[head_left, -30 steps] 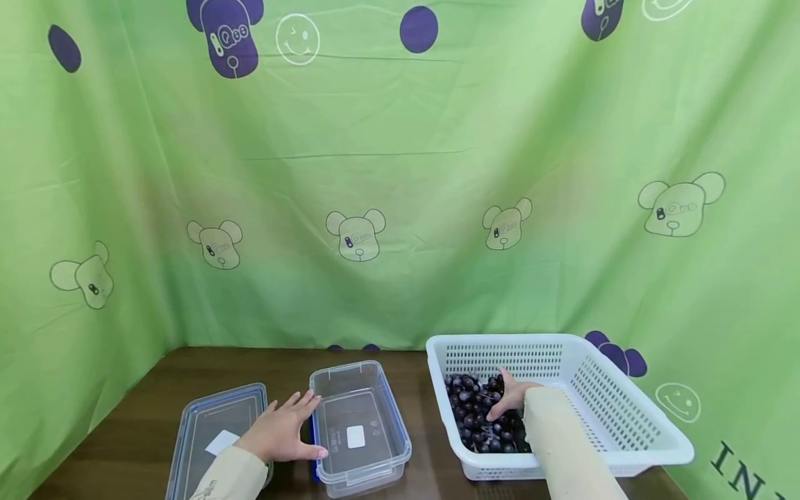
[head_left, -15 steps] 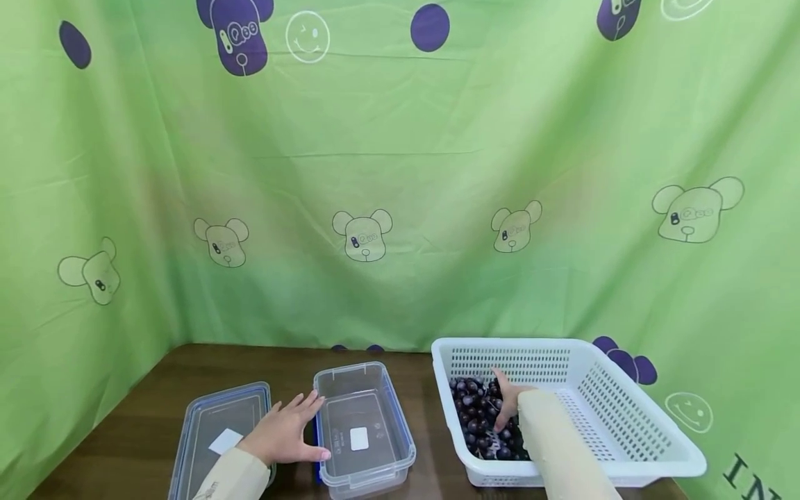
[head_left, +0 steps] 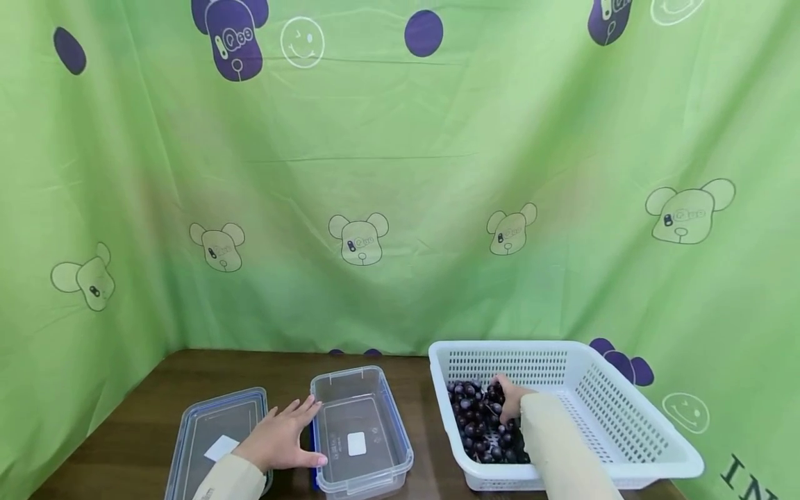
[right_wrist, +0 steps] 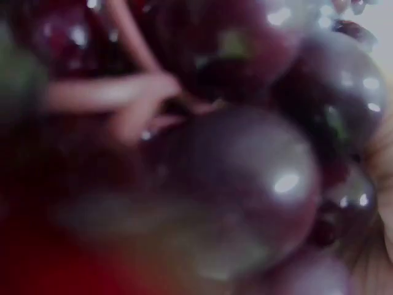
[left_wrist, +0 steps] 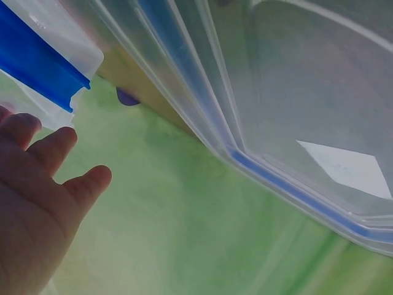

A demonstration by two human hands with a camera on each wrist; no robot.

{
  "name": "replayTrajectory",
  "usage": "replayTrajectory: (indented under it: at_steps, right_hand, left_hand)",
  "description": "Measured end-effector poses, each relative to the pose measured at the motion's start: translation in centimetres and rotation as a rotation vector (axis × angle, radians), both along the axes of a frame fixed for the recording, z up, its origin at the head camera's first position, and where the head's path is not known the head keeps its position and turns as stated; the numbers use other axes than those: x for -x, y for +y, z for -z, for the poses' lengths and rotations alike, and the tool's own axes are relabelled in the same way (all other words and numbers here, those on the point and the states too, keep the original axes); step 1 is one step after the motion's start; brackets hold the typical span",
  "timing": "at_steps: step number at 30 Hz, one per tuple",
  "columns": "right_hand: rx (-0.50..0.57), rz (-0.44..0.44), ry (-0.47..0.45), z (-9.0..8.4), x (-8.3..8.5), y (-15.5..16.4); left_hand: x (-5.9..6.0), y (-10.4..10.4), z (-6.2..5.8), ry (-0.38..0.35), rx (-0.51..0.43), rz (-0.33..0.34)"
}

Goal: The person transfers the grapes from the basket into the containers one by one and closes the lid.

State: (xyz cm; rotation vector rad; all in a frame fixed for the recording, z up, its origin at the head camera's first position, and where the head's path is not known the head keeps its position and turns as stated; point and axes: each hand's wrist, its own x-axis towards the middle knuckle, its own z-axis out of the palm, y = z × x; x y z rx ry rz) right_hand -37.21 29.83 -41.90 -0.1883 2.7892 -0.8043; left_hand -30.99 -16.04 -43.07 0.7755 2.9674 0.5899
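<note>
In the head view my left hand (head_left: 281,437) lies beside a clear plastic food container (head_left: 369,410), fingers spread and fingertips at its left rim. The left wrist view shows these fingers near the container's blue latch (left_wrist: 43,61). Under the left forearm is a clear lid (head_left: 196,430) with a blue seal and a white label (left_wrist: 350,169). My right hand (head_left: 514,399) reaches into a white basket (head_left: 631,410) and grips dark purple grapes (head_left: 478,423), its fingertips hidden among them. Grapes on reddish stems (right_wrist: 116,92) fill the right wrist view, pressed against the palm.
A brown table (head_left: 125,430) carries everything, the lid at left, the container in the middle and the basket at right. Behind it hangs a green cloth (head_left: 400,292) with printed bear heads. The basket's right half shows bare slotted floor.
My right hand's thumb and fingers have drawn closer together among the grapes. The left hand stays at the container's rim. The whole head view has shifted slightly.
</note>
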Motion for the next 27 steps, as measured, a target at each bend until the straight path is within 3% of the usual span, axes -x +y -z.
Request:
replayTrajectory:
  at_steps: [6, 11, 21, 27]
  right_hand:
    - [-0.023, -0.049, 0.114, -0.4, -0.9, 0.4]
    - [-0.013, -0.073, 0.129, -1.6, -1.0, 0.7]
    - [0.136, -0.082, 0.146, -5.5, -1.2, 1.6]
    - [0.248, -0.051, 0.174, -6.7, -1.9, 0.9]
  left_hand:
    - [-0.5, -0.1, 0.0, 0.006, -0.009, 0.009]
    - [-0.4, 0.0, -0.2, 0.006, 0.001, 0.011]
    - [-0.5, 0.1, -0.5, -0.003, 0.013, 0.028]
    - [-0.5, 0.1, -1.0, 0.000, 0.025, 0.026]
